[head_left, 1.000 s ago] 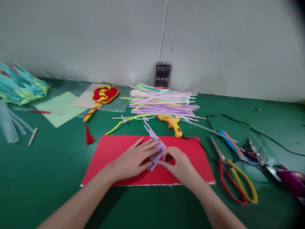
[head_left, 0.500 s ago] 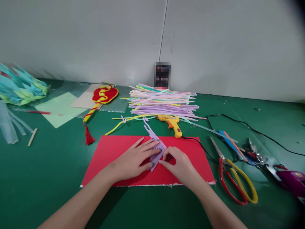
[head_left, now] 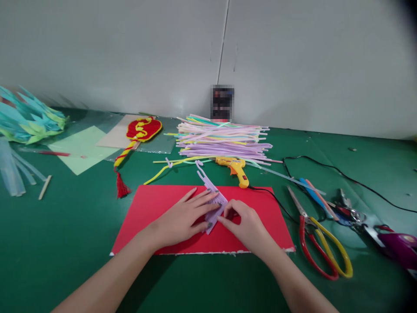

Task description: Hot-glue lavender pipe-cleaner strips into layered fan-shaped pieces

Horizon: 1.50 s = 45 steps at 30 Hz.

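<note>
A flat piece of lilac pipe cleaners (head_left: 213, 215), laid side by side, rests slantwise on a red board (head_left: 260, 230); its loose ends curl away at the top. My left hand (head_left: 187, 215) lies flat across the piece, fingers spread, pressing it against the board and covering its left part. At the right edge of the piece, my right hand (head_left: 244, 219) is closed, thumb and curled forefinger pinching that edge. The exact contact between these fingertips is partly hidden.
Behind the board lie a yellow glue gun (head_left: 236, 169) with a black cord and a heap of pastel pipe cleaners (head_left: 224, 139). Red-and-yellow-handled scissors (head_left: 312, 234) are at right. A red tasselled fan ornament (head_left: 143, 129) and pale green paper (head_left: 86, 150) are at left.
Almost nothing differs. The left hand and the lilac piece stay in place, while the right thumb shifts very slightly along the piece's edge.
</note>
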Each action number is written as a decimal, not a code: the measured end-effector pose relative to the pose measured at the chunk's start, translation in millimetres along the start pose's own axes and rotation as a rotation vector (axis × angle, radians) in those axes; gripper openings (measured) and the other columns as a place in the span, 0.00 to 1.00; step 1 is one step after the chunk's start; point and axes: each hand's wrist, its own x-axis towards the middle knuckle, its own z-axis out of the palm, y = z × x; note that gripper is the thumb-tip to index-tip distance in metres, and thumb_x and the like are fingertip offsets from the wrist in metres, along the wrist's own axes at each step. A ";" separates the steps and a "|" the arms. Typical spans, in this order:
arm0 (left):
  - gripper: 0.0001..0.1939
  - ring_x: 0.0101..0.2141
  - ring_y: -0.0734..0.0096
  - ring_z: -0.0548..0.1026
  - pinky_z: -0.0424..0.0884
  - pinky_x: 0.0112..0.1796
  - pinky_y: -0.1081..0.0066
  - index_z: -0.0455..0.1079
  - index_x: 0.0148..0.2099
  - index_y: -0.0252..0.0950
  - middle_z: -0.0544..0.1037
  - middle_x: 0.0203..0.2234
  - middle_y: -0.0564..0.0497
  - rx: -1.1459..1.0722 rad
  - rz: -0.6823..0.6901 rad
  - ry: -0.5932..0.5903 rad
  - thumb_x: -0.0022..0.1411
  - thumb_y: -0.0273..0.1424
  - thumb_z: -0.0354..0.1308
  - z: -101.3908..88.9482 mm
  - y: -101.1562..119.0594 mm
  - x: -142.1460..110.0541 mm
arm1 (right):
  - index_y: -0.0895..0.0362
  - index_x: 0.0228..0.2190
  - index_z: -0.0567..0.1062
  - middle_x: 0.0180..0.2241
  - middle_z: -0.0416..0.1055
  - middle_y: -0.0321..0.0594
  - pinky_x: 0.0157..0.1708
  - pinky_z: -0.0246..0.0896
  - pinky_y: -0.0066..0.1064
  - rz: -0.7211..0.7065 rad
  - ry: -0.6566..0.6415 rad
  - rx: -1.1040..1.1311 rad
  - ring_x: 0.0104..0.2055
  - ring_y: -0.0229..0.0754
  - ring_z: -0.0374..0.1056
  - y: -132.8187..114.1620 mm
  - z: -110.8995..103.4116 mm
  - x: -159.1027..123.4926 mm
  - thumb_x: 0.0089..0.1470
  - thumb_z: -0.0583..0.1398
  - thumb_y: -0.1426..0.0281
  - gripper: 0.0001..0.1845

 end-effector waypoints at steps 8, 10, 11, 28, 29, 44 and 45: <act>0.26 0.62 0.67 0.44 0.38 0.60 0.57 0.45 0.63 0.50 0.47 0.63 0.59 -0.026 0.004 0.014 0.64 0.37 0.46 1.4 -1.5 0.3 | 0.55 0.25 0.65 0.25 0.67 0.33 0.29 0.60 0.27 0.028 0.018 0.031 0.27 0.36 0.63 -0.1 -0.7 0.4 0.50 0.59 0.67 0.07; 0.28 0.62 0.67 0.45 0.38 0.60 0.57 0.43 0.64 0.51 0.47 0.63 0.59 -0.051 -0.011 0.016 0.64 0.37 0.47 1.0 -2.2 0.6 | 0.54 0.26 0.66 0.26 0.68 0.34 0.28 0.61 0.25 0.053 0.057 0.075 0.27 0.35 0.64 -2.0 -5.3 0.4 0.52 0.57 0.65 0.07; 0.29 0.62 0.67 0.45 0.38 0.60 0.56 0.42 0.64 0.51 0.47 0.63 0.59 -0.067 -0.019 0.017 0.63 0.36 0.48 0.7 -2.3 0.7 | 0.55 0.27 0.67 0.26 0.69 0.34 0.28 0.61 0.25 0.060 0.086 0.083 0.27 0.35 0.65 -2.6 -8.0 0.5 0.53 0.57 0.64 0.08; 0.11 0.43 0.64 0.69 0.66 0.43 0.63 0.65 0.46 0.40 0.70 0.42 0.49 -0.004 -0.281 0.455 0.63 0.34 0.48 3.4 10.8 1.6 | 0.55 0.26 0.70 0.23 0.69 0.35 0.26 0.59 0.26 0.190 0.457 -0.063 0.24 0.36 0.62 13.2 -30.7 6.0 0.54 0.54 0.60 0.13; 0.12 0.43 0.63 0.68 0.66 0.43 0.63 0.65 0.47 0.40 0.70 0.43 0.49 0.005 -0.285 0.444 0.62 0.35 0.49 4.4 12.1 2.2 | 0.55 0.26 0.70 0.23 0.68 0.34 0.26 0.58 0.26 0.198 0.467 -0.077 0.24 0.35 0.62 14.2 -30.7 6.3 0.53 0.54 0.60 0.13; 0.24 0.47 0.57 0.64 0.62 0.46 0.58 0.57 0.54 0.38 0.66 0.48 0.44 0.063 -0.219 0.454 0.58 0.42 0.53 19.4 31.3 6.2 | 0.55 0.26 0.68 0.23 0.66 0.36 0.27 0.57 0.29 0.219 0.615 -0.246 0.23 0.37 0.60 41.9 -37.3 11.8 0.54 0.53 0.58 0.15; 0.20 0.47 0.58 0.65 0.62 0.46 0.58 0.59 0.53 0.37 0.67 0.47 0.45 0.066 -0.249 0.475 0.61 0.39 0.50 19.4 28.8 6.5 | 0.55 0.26 0.68 0.23 0.66 0.36 0.28 0.57 0.29 0.211 0.626 -0.252 0.24 0.38 0.60 43.0 -37.8 12.4 0.54 0.52 0.58 0.15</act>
